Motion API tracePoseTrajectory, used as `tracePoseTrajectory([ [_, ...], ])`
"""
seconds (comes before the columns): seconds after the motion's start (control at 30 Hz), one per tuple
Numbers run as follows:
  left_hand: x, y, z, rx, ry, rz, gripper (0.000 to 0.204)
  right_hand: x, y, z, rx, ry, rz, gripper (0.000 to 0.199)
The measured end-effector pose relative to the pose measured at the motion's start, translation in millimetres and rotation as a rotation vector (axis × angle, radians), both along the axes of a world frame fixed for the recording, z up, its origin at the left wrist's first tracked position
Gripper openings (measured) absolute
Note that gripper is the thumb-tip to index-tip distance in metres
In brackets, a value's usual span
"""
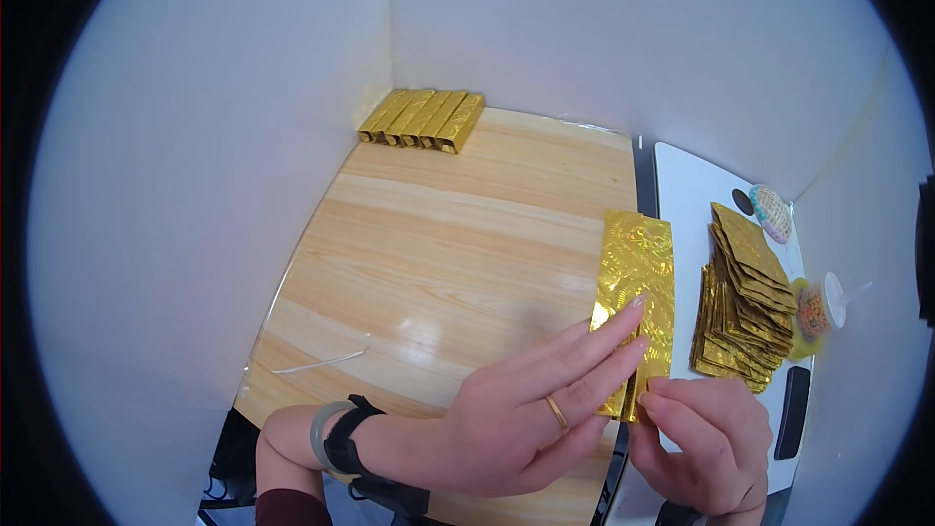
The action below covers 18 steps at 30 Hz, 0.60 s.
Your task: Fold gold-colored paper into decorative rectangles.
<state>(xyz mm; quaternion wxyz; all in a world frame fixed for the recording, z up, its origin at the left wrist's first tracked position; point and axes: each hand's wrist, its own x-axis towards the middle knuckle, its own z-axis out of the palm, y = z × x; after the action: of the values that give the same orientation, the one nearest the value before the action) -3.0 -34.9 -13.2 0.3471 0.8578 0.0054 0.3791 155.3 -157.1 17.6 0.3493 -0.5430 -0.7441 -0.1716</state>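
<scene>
Left hand (526, 414) — gold foil (638, 258) beneath fingertips | right hand (708, 436) — pinching near edge

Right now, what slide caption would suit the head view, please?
Left fingers lie across a patterned gold foil sheet; right fingers pinch its near end, beside stacked gold pieces.

Two hands, the left (516, 414) and the right (709, 438), share one flat gold piece (638, 273). At least five gold bars (424, 117) line the worktop's (448, 244) far left, with one white strip (321, 362) near left. On the right are two stacks of gold packets (745, 317), too overlapped to count, one cup (812, 312) and one round woven thing (771, 212).
</scene>
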Motion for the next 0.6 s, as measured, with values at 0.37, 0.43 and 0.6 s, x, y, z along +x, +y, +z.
tracePoseTrajectory([
  [0.37, -0.6, -5.1, -2.2, 0.036, -0.024, -0.033, 0.049, -4.1, -12.4, 9.3, 0.003, -0.026, 0.028, 0.039],
  [0.43, -0.8, -6.3, -1.6, 0.083, -0.038, 0.006, 0.047, -5.8, -13.5, 8.8, -0.019, -0.032, 0.021, 0.040],
  [0.6, 1.0, -12.0, 2.4, 0.138, -0.070, 0.079, 0.044, -0.6, -9.7, -0.1, 0.059, -0.109, -0.002, 0.027],
])
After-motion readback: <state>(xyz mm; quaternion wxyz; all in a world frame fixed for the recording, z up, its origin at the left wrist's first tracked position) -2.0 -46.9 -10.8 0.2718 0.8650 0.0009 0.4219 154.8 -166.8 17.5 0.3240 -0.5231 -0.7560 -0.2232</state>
